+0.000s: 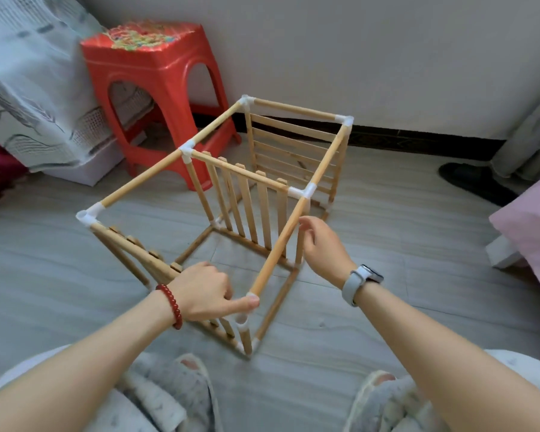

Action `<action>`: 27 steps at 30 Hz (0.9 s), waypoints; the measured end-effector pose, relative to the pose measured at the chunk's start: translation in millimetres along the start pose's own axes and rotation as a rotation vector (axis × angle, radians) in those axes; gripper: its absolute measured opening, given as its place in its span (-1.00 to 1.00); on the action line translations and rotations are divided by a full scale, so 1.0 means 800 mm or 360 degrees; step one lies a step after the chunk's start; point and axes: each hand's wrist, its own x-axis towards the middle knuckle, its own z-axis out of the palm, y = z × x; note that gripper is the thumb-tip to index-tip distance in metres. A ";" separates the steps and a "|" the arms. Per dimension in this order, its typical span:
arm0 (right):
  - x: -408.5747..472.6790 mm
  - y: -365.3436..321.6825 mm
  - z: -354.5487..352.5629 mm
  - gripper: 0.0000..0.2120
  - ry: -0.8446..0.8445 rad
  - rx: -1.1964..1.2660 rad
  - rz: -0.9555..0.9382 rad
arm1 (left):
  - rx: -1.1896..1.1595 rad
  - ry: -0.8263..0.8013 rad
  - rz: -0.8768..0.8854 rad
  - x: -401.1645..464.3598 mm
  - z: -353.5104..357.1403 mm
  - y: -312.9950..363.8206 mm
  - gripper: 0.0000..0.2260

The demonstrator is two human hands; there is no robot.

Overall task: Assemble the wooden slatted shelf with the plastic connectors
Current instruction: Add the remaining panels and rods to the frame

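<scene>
The wooden shelf frame stands on the floor on its side, its rods joined by white plastic connectors. Three slatted panels sit upright within it. My left hand grips the nearest top corner connector, thumb lying along it. My right hand hovers beside the long top rod on the right side, fingers loosely curled, with the fingertips close to the rod and nothing held.
A red plastic stool stands behind the frame on the left, next to a bed with patterned sheets. A black slipper and pink bedding lie to the right. My slippered feet are just below the frame.
</scene>
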 end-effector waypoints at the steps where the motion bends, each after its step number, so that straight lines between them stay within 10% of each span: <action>1: 0.008 0.002 0.001 -0.68 0.0010 -0.0064 -0.0005 | 0.0023 -0.0007 -0.0024 -0.004 0.003 -0.001 -0.23; 4: 0.039 0.001 -0.003 -0.71 0.0032 -0.0329 -0.0104 | 0.0055 -0.0011 -0.0157 -0.012 0.014 0.000 -0.21; 10: 0.114 -0.027 0.001 -0.60 -0.0111 -0.0901 -0.0226 | -0.0047 0.0172 -0.0505 -0.013 0.033 0.052 -0.80; 18: 0.114 -0.028 0.038 -0.43 -0.0192 -0.0828 -0.0127 | -0.0465 0.0820 -0.0926 -0.063 0.083 0.019 -0.62; 27: 0.062 -0.009 0.060 -0.49 0.0086 -0.0235 -0.0082 | -0.0195 0.1242 -0.0314 -0.079 0.101 -0.013 -0.69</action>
